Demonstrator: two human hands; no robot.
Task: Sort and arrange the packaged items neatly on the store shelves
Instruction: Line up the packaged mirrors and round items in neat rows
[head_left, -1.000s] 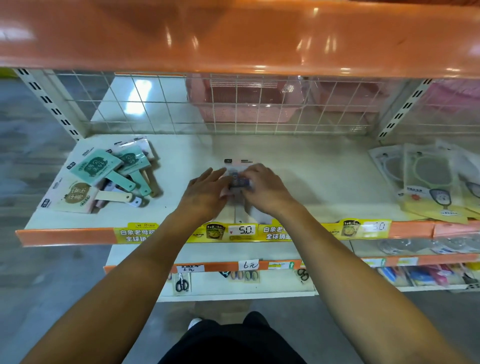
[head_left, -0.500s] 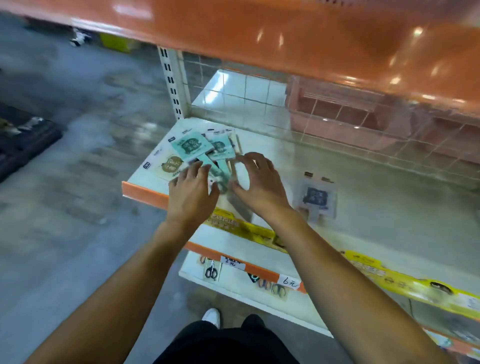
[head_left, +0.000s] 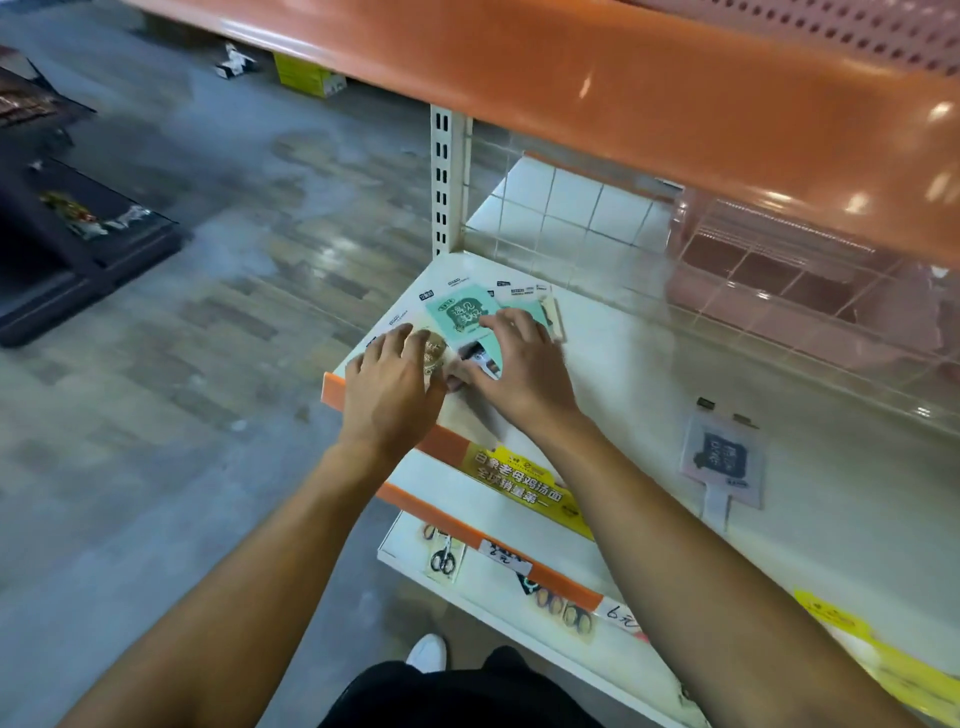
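Both hands lie flat on a small pile of flat carded packets, mint-green and beige (head_left: 460, 314), at the left front corner of the white metal shelf with an orange edge strip (head_left: 628, 374). The left hand (head_left: 389, 387) presses the beige packet, fingers straight and slightly spread; the right hand (head_left: 519, 364) covers the green ones, fingers extended (thumb tucked toward the left hand). A grey carded packet (head_left: 723, 457) lies alone, well apart to the right.

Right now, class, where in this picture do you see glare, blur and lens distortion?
Head view: glare spots shine on the orange upper shelf; the floor and the pink basket look smeared; the wide lens bends the shelf edge and stretches both forearms; the hands and the teal packs stay fairly sharp.
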